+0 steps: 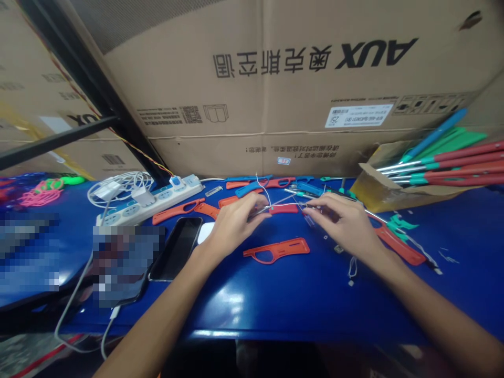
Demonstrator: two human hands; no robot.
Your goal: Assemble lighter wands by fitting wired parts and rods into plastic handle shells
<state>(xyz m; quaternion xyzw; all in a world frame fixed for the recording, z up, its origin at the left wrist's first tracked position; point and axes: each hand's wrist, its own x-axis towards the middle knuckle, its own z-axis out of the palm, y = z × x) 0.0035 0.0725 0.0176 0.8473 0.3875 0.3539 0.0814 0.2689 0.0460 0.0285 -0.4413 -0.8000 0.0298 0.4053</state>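
Observation:
Both my hands work over the middle of a blue table (299, 299). My left hand (234, 223) is closed in a pinch on a thin metal rod (285, 205) with a white string (263, 189) looping up from it. My right hand (344, 223) is closed on the rod's other end, fingers curled. A red plastic piece (284, 209) lies just behind the rod. An orange plastic handle shell (277, 250) lies flat on the table just below and between my hands.
More orange and blue handle shells (255, 185) lie behind my hands. A cardboard box (378, 184) at right holds red, green and blue sticks (452, 157). A white power strip (153, 202), a black phone (177, 247) and cables sit at left. Big cardboard cartons (275, 79) wall the back.

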